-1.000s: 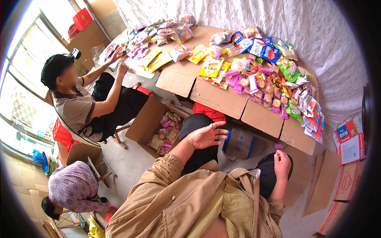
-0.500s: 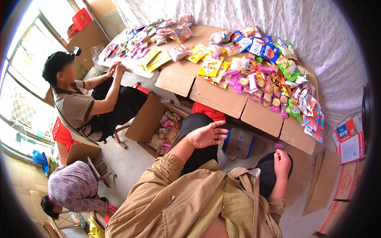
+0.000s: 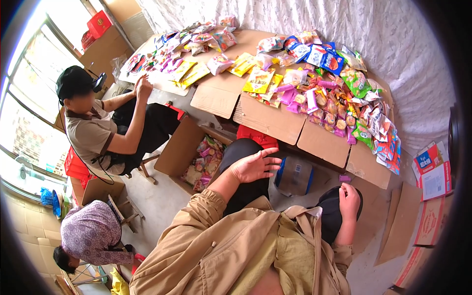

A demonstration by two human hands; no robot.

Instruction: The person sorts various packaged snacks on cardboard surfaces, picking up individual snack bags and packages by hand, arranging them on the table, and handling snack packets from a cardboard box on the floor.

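My left hand [image 3: 254, 167] is held palm up above my left knee, its fingers spread and nothing in it. On my right knee [image 3: 330, 216] rests my right hand [image 3: 350, 200], fingers loosely curled, with no object visible in it. Neither hand touches the cardboard-covered table [image 3: 265, 118] in front of me. Small wrapped snacks in pink and clear packs [image 3: 332, 110] lie heaped there, with yellow bags [image 3: 259, 80], blue bags [image 3: 325, 58], green bags [image 3: 356, 84] and red-and-blue packets [image 3: 388, 152] around them.
An open carton of packaged snacks [image 3: 202, 164] stands left of my knees. A blue-edged clear container [image 3: 294, 176] sits below the table. One person [image 3: 93, 118] sits at the left with hands together; another [image 3: 91, 231] bends over behind. Printed cartons [image 3: 430, 221] line the right.
The seated person's head has turned and their joined hands have risen slightly. The view has shifted a little. My own hands have stayed almost in place.
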